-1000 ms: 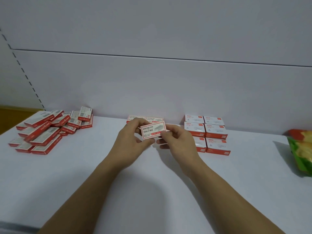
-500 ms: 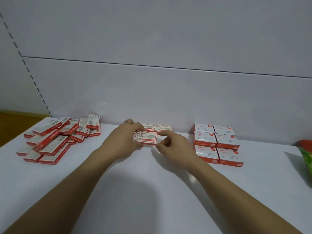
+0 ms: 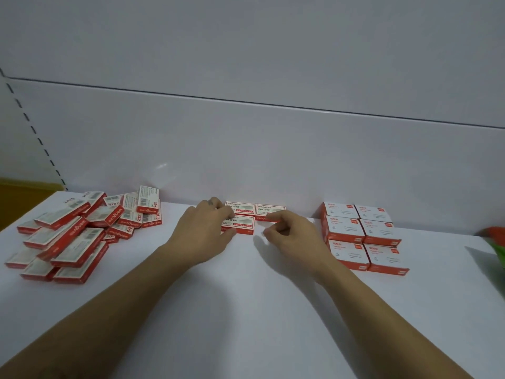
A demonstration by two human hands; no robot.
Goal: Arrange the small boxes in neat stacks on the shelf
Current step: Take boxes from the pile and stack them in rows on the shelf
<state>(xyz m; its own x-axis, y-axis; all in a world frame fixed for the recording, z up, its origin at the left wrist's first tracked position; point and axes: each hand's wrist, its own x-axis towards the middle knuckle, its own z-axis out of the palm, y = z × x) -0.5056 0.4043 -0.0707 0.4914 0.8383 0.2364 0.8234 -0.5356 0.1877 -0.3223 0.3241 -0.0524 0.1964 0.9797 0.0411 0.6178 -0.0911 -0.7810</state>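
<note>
On the white shelf, a small red-and-white box lies flat in front of two like boxes set side by side against the back panel. My left hand grips the front box, with fingers on its top left and the thumb at its front edge. Just right of that box my right hand hovers, its fingers loosely curled with nothing in them, and its index fingertip is at the front edge of the back right box. A loose heap of several red boxes lies at the left.
Neat stacks of white-and-red boxes stand at the right, two across and several deep. A green and red packet shows at the far right edge. The grey back panel rises right behind the boxes. The shelf's left end borders a yellow-brown surface.
The box held up in both hands was lowered onto the shelf in front of the two back boxes. My right hand let go and drew slightly right; the left hand stays on it.
</note>
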